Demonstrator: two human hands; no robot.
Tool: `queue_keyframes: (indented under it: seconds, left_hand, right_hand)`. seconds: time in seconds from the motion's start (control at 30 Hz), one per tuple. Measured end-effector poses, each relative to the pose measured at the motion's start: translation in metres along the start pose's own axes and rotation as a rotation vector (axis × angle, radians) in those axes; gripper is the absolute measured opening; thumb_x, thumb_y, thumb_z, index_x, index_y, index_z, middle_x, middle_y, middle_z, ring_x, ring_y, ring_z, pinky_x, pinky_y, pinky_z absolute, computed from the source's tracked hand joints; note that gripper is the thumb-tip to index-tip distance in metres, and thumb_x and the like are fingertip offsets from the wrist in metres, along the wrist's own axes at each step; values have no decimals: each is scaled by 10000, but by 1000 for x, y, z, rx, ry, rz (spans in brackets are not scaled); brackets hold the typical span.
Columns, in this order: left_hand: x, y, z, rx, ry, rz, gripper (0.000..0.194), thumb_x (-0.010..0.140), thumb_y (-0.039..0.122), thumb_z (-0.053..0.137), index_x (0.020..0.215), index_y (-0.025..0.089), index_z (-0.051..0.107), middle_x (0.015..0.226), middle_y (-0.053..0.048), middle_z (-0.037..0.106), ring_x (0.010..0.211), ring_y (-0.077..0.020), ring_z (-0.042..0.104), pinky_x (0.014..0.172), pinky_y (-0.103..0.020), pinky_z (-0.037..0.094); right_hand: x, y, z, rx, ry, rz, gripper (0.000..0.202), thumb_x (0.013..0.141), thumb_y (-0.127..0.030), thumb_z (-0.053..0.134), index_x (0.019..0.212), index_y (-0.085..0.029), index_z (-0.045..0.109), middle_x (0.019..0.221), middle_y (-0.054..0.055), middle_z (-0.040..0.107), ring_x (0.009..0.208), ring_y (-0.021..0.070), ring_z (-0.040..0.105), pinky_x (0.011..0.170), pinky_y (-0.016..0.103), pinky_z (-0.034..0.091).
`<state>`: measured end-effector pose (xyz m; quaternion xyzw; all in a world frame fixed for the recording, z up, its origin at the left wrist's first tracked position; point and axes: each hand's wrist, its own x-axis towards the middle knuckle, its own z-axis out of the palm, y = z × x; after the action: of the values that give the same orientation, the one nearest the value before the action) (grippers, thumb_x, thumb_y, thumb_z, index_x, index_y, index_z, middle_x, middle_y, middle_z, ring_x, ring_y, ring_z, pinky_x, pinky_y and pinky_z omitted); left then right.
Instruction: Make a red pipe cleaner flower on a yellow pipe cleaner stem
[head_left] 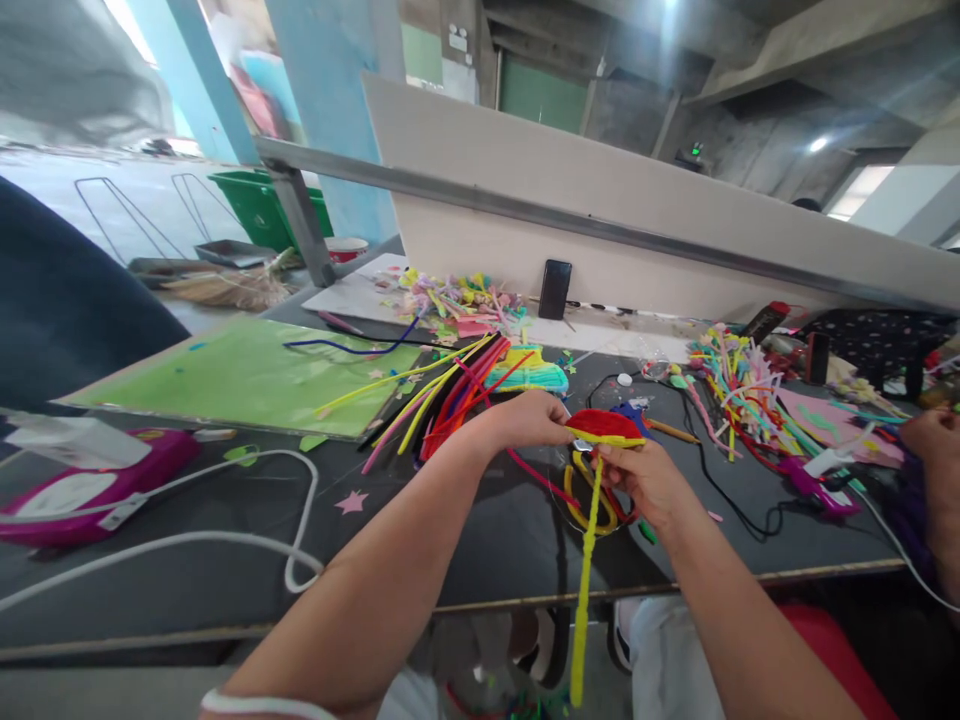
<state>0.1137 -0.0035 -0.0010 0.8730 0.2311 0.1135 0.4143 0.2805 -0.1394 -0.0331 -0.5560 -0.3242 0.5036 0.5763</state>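
Over the dark table I hold a red fuzzy half-round piece (602,424) with a yellow lower edge, which looks made of pipe cleaners. My left hand (531,420) pinches its left end. My right hand (637,474) is closed at its lower right edge, and a yellow pipe cleaner (585,590) hangs from there past the table edge. Under the hands lies a coil of yellow and red pipe cleaners (577,490), partly hidden. To the left, a bundle of coloured pipe cleaners (450,395) lies by a yellow and turquoise fuzzy piece (529,370).
A green sheet (225,375) and a magenta device with a white cable (142,470) lie left. A phone (555,288) leans on the back panel. Piles of pipe cleaners (720,380) stand right, where another person's hand (930,440) is. A pink star (351,502) lies near the front.
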Motion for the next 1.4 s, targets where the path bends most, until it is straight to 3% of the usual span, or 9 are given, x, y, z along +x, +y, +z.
queue_keyframes:
  seconds: [0.13, 0.3, 0.47, 0.67, 1.13, 1.2, 1.4]
  left_hand:
    - [5, 1, 10, -276, 22, -47, 255, 661, 383, 636, 605, 138, 596, 505, 35, 494, 481, -80, 400, 474, -213, 289]
    - [5, 2, 8, -545, -53, -144, 293, 596, 387, 709, 619, 132, 567, 473, 41, 487, 451, -68, 403, 472, -203, 302]
    - [5, 0, 11, -567, -167, -85, 338, 595, 389, 741, 754, 136, 583, 544, 41, 520, 479, -69, 442, 483, -202, 321]
    - [8, 5, 25, -514, -65, -24, 331, 584, 325, 756, 801, 138, 591, 602, 33, 558, 497, -73, 443, 480, -209, 335]
    - [9, 9, 30, -506, -29, -25, 174, 625, 267, 680, 662, 120, 595, 502, 31, 509, 459, -75, 428, 459, -216, 321]
    - [9, 10, 30, -505, -7, -31, 153, 625, 254, 665, 651, 122, 593, 493, 31, 507, 453, -77, 426, 454, -218, 318]
    - [10, 6, 28, -585, -42, -39, 156, 626, 248, 665, 663, 125, 577, 488, 36, 501, 441, -68, 409, 449, -218, 306]
  right_hand:
    - [-2, 0, 3, 11, -22, -35, 241, 581, -306, 796, 728, -149, 687, 578, 6, 643, 435, 54, 429, 501, 224, 424]
    - [-5, -2, 7, 19, -12, -54, 235, 574, -299, 791, 732, -160, 687, 529, -18, 601, 439, 66, 423, 490, 231, 390]
    - [-4, 1, 7, -18, -16, -85, 251, 587, -314, 780, 777, -172, 697, 536, -28, 590, 444, 71, 412, 486, 236, 386]
    - [-3, 6, 6, -89, -30, -92, 272, 600, -333, 778, 794, -162, 690, 550, -24, 594, 452, 73, 440, 498, 236, 427]
    - [-6, 7, 11, -101, -52, -61, 413, 630, -282, 765, 1020, -190, 666, 808, 20, 680, 652, 134, 592, 552, 230, 462]
    - [-6, 6, 11, -87, -69, -57, 407, 622, -281, 771, 1007, -195, 671, 821, 23, 684, 694, 146, 604, 585, 242, 480]
    - [-3, 5, -1, -100, -97, -67, 291, 661, -336, 748, 894, -170, 697, 808, 28, 690, 556, 92, 540, 618, 273, 494]
